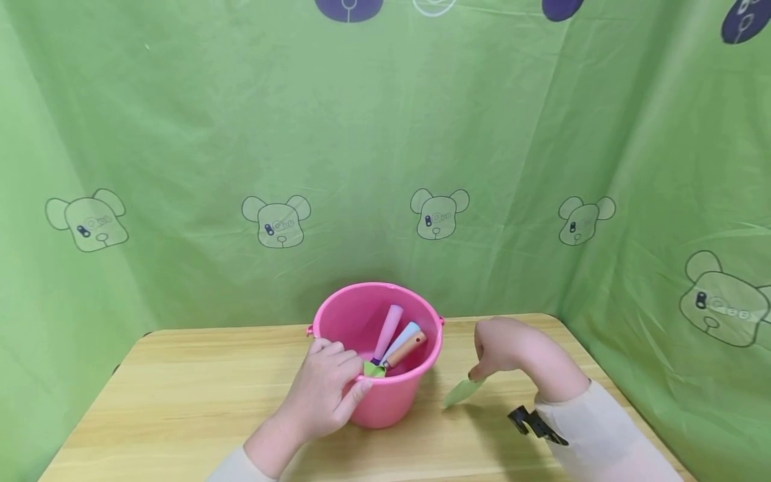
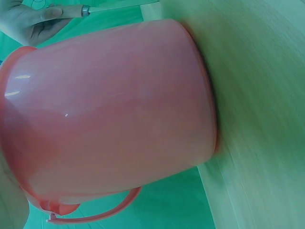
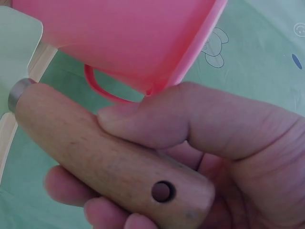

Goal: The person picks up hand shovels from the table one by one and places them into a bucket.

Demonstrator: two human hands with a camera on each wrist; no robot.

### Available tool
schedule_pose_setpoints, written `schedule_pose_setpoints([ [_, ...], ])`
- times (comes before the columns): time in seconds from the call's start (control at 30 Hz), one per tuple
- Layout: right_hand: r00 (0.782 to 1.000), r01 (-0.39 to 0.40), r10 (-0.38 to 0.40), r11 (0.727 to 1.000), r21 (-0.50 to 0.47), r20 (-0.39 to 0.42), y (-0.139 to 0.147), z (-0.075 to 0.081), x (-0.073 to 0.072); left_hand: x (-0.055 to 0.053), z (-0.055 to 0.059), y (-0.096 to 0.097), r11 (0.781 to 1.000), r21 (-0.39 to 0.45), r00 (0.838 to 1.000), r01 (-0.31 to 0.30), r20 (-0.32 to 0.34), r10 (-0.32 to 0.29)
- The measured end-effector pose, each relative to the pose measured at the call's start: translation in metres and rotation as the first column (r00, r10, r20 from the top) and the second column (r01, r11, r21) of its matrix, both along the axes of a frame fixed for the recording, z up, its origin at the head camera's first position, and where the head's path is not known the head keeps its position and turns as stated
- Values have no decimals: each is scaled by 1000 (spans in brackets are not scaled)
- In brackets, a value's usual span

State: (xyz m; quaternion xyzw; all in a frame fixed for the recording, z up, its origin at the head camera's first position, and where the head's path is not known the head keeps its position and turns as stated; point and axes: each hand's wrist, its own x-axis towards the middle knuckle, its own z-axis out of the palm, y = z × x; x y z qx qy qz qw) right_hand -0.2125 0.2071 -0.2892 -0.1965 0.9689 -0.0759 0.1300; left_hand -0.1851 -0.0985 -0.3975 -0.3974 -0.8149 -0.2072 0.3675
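Note:
A pink bucket (image 1: 385,402) stands upright on the wooden table. My left hand (image 1: 328,388) grips its near-left rim, fingers over the edge and thumb outside. Several handled tools lean inside: a pink handle (image 1: 388,331), a light blue handle (image 1: 405,340) and a wooden handle (image 1: 406,349); a green part (image 1: 374,369) shows at the near rim. Right of the bucket, my right hand (image 1: 502,348) holds a trowel (image 3: 105,143) by its wooden handle, thumb along it. Its pale green blade (image 1: 462,392) points down and left, close above the table.
The wooden table (image 1: 181,402) reaches back to a green curtain (image 1: 361,134) printed with bear heads. On the bucket's side hangs a pink carrying handle (image 2: 105,214). A black strap (image 1: 536,426) sits at my right cuff.

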Motion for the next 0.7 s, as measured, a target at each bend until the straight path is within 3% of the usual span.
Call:
schedule_pose_setpoints([
  [0.7, 1000, 2, -2, 1000, 15, -23, 0, 2, 4, -1, -1, 0, 1000, 11, 1000, 7, -15, -7],
])
